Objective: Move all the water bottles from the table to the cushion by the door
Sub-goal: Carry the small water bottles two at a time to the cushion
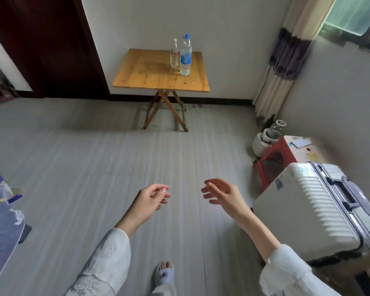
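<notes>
A small square wooden folding worktop (158, 77) stands against a pale wall across the room, on crossed wooden legs. Two clear plastic water bottles stand upright on its far right part, touching or nearly so: a taller bottle (186, 55) with a blue cap and blue label, and a shorter, slimmer bottle (174, 54) just to its left, whose label is too blurred to read. How much water each holds is hard to tell.

Both hands hover low in the foreground, well apart from the bottles and holding nothing. The left hand (152, 199) has its fingers loosely curled inward; the right hand (220, 192) is relaxed with fingers spread apart. Pale, lightly textured sleeves (107, 263) cover the forearms and run out of the frame at the bottom.

A dark red-brown door (47, 43) fills the upper left, cut off by the frame. No cushion can be made out; a blue patterned fabric (0, 221) at the left edge is only partly visible. A ribbed white hard-shell suitcase (312, 206) stands at right, on the grey striped floor (94, 146).
</notes>
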### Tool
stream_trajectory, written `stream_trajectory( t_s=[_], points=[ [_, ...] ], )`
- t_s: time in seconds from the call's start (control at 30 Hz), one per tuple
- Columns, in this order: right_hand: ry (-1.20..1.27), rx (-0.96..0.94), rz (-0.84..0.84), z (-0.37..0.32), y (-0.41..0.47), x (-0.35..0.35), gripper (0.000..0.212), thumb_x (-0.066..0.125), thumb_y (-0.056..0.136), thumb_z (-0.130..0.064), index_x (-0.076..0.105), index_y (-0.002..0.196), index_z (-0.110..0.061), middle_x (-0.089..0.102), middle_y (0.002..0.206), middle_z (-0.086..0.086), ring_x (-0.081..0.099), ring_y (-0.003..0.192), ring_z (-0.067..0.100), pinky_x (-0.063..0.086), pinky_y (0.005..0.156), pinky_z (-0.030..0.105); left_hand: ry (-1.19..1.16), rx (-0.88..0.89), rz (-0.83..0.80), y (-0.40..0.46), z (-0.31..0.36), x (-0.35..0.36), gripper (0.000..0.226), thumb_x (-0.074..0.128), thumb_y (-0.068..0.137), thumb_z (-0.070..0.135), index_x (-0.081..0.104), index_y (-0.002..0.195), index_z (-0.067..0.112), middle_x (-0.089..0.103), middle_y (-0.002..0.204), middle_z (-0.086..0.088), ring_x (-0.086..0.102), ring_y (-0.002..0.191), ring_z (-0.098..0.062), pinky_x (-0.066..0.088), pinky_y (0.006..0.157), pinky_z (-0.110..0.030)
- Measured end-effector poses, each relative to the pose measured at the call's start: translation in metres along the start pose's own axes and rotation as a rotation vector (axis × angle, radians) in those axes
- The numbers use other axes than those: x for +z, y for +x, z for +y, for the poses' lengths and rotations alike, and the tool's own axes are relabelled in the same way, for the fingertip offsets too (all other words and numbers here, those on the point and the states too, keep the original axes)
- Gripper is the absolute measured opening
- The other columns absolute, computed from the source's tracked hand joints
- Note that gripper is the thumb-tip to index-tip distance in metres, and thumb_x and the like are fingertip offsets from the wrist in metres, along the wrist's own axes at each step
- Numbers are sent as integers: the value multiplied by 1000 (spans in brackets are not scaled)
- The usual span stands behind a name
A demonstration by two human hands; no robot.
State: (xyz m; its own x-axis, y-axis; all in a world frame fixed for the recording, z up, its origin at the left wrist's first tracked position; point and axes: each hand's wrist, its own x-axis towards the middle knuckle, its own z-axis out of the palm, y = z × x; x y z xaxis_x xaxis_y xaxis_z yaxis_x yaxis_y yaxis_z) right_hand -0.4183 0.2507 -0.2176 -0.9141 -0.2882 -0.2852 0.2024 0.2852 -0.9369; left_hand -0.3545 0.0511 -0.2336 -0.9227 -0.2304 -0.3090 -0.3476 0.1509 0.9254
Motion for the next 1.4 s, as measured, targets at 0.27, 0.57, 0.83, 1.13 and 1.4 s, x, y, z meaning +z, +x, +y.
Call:
stream_trajectory(
  t_s=[0.27, 0.57, 0.83, 1.13, 1.4],
  points=[
    [20, -21, 27, -73, 192, 3, 15, 50, 92, -20, 60, 100, -14, 68, 88, 4, 65, 80, 18, 53, 77, 30, -15, 36, 66, 202, 69, -55, 15, 44, 94, 15, 58, 97, 16, 65, 91, -3, 61, 82, -17, 47, 74, -26],
    [-8, -10, 25, -109, 385, -37, 19, 50, 92, -21, 61, 104, -11, 69, 90, 5, 66, 83, 19, 53, 77, 29, 16, -31, 4, 380, 111, -50, 16, 44, 94, 17, 59, 98, 18, 66, 94, -3, 63, 84, -16, 48, 79, -29],
    [-7, -91, -35, -175, 577, -77, 12, 50, 91, -24, 62, 93, -21, 70, 88, 1, 67, 83, 16, 54, 74, 25, 47, 28, 83, 551, 191, -58, 18, 44, 94, 21, 59, 103, 19, 66, 98, 2, 64, 91, -12, 49, 79, -23],
    [-48, -108, -63, -222, 753, -90, 13, 50, 91, -23, 62, 93, -20, 70, 85, -3, 68, 74, 5, 55, 68, 18, 13, -5, 92, 716, 224, -79, 15, 45, 93, 22, 59, 98, 26, 67, 98, 2, 65, 91, -12, 51, 78, -24],
    [-21, -98, 80, -281, 917, -93, 22, 49, 92, -25, 61, 105, -13, 70, 88, 2, 67, 82, 17, 54, 73, 29, -11, 38, 33, 896, 270, -130, 17, 43, 94, 20, 60, 100, 21, 67, 95, 3, 64, 88, -11, 50, 75, -24]
  ],
)
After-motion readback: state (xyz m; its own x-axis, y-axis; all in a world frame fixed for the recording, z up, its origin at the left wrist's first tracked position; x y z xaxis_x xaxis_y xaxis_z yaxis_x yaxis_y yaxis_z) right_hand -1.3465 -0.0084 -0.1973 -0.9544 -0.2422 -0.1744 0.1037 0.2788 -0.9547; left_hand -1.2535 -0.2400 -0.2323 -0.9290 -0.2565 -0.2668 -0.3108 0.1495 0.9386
